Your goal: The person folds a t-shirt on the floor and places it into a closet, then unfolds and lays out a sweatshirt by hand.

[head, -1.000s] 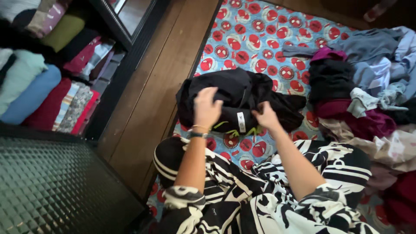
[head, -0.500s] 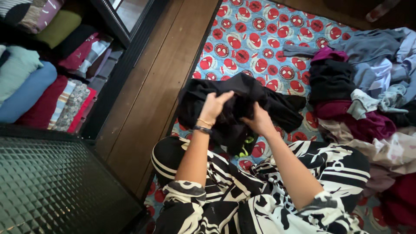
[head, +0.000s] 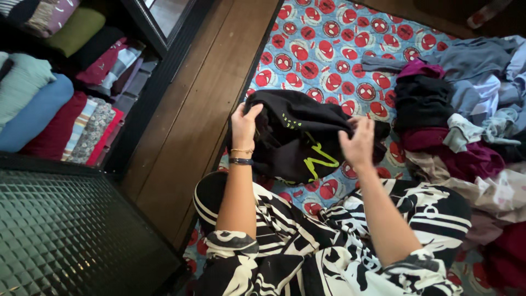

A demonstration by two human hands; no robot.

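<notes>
**Black garment held between both hands, long axis running left to right**

You are sitting on the patterned blue and red bedsheet (head: 329, 33), and you are holding a black garment (head: 298, 137) with yellow-green markings in front of your knees. It is hanging just above the sheet, bunched rather than flat, and its long axis is running across you from left to right.

Your left hand (head: 243, 125) is gripping the garment's upper left edge, with fingers curled over the cloth and the thumb tucked behind it. Your right hand (head: 359, 143) is sitting at the right end, palm toward the fabric and fingers spread; whether it is pinching the cloth or only pressing on it, I cannot tell. The bulk of the garment is lying between the two hands, sagging toward your lap, slightly nearer the left hand.

To your right a heap of loose clothes (head: 466, 126) is spreading over the sheet, just beside the garment's right end. To your left, past the wooden floor strip (head: 192, 109), folded clothes (head: 49, 104) are stacking up on an open shelf.
</notes>
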